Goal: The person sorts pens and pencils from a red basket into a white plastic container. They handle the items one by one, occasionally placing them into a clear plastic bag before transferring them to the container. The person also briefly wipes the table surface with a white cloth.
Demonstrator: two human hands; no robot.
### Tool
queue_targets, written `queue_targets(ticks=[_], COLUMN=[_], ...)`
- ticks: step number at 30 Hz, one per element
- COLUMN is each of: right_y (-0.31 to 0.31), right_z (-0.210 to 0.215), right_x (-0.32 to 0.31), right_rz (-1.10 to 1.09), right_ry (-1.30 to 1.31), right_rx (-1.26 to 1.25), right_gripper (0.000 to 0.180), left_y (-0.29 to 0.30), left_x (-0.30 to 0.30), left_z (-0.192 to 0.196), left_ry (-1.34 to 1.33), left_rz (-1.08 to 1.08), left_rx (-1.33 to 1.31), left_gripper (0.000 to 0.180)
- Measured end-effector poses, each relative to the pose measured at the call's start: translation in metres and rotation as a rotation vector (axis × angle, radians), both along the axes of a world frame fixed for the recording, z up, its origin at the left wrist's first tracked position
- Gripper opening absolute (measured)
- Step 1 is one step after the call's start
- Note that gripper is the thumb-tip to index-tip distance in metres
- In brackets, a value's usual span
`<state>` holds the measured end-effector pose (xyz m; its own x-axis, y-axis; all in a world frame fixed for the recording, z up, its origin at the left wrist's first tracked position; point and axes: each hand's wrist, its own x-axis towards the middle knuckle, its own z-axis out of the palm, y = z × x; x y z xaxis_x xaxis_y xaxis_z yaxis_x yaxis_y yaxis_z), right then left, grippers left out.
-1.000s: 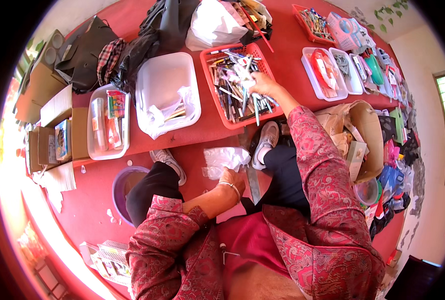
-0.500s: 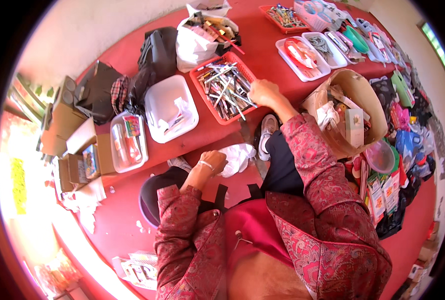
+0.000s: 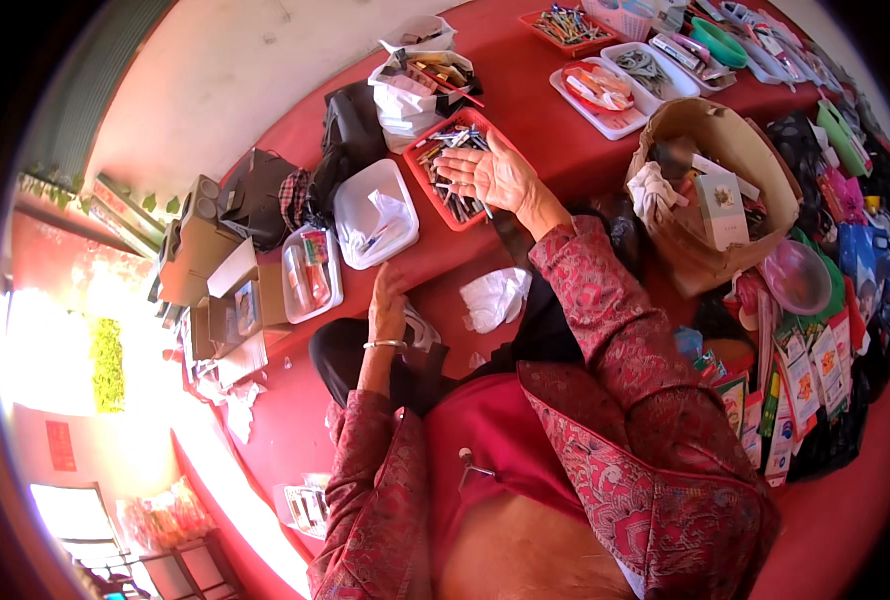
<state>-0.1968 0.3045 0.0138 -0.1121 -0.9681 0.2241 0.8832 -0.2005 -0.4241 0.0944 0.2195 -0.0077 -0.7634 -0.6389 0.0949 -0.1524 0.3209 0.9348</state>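
- Right hand (image 3: pixel 493 176), fingers spread open, palm up above the red tray of pens (image 3: pixel 452 168).
- Left hand (image 3: pixel 387 305), fingers flat, empty, on the red floor covering (image 3: pixel 535 95).
- White tub (image 3: pixel 375 213) between both hands.

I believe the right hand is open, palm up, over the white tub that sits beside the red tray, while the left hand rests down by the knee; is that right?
Not quite. In the head view the right hand is open, palm up, over the red tray of pens and small tools, not over the white tub beside it. The left hand does rest down by the knee.
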Motion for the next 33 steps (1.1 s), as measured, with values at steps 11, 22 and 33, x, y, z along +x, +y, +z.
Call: queue_targets(ticks=[11, 22, 33], right_y=[0.013, 0.027, -0.135], right_z=[-0.027, -0.022, -0.086], right_x=[0.05, -0.02, -0.063], right_rz=[0.05, -0.309, -0.69], right_ry=[-0.082, -0.042, 2.171], right_rx=[0.156, 0.595, 0.677], right_gripper=[0.087, 0.029, 0.021], left_y=[0.08, -0.113, -0.007], left_x=[-0.115, -0.137, -0.145], left_z=[0.063, -0.009, -0.025], left_ry=[-0.116, -0.542, -0.887], left_rz=[-0.465, -0.062, -1.293], left_rx=[-1.146, -0.386, -0.809], left_gripper=[0.068, 0.032, 0.025])
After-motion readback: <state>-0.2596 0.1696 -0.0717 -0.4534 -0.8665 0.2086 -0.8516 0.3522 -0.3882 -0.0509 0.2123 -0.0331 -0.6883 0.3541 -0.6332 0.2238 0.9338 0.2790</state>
